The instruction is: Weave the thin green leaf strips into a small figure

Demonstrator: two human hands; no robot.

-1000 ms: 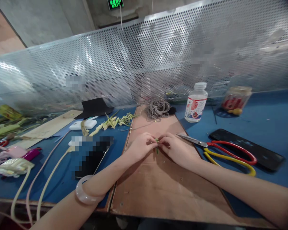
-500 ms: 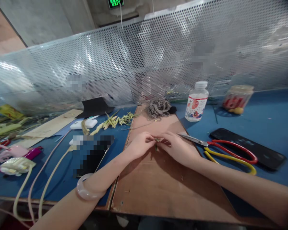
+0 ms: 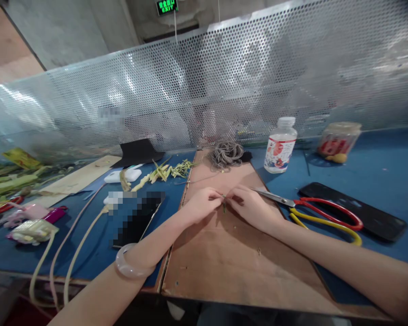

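My left hand (image 3: 201, 204) and my right hand (image 3: 250, 206) meet over the brown wooden board (image 3: 204, 267). Their fingertips pinch a small, thin green strip (image 3: 224, 208), whose lower end hangs down between them. Most of the strip is hidden by the fingers, so its exact kind cannot be made out. A pale bangle (image 3: 131, 262) circles my left wrist. Just beyond my right hand lie scissors (image 3: 313, 210) with one red and one yellow handle, partly over a black phone (image 3: 357, 217).
Behind the hands sits a bundle of grey cord (image 3: 227, 154). A labelled plastic bottle (image 3: 280, 147) and a jar (image 3: 340, 140) stand at the back right. Left are another phone (image 3: 139, 217), cables (image 3: 78, 253) and green plant strips (image 3: 165, 172). A perforated metal screen (image 3: 177, 90) closes off the back.
Both hands stay together with the green strip, their fingers shifting slightly around it. The whole view has moved a little, placing things slightly further right.
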